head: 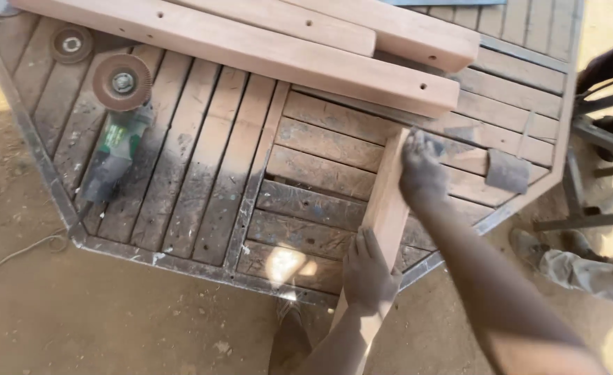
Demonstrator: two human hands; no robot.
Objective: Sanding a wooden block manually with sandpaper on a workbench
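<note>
Setting: a slatted wooden bench (pixel 202 173) set outdoors on sandy ground.
Left hand (pixel 369 271): fingers clenched round the near end of a wooden bar (pixel 387 201).
Right hand (pixel 421 167): fingers pressed on its far end.
Bar axis: lengthwise away from the person, toward stacked planks (pixel 285 48).
Aside: an angle grinder (pixel 115 132), well left.

Wooden bar's (pixel 388 201) lower end hidden behind left hand (pixel 368 272); planks (pixel 251 42) cut off above.
</note>
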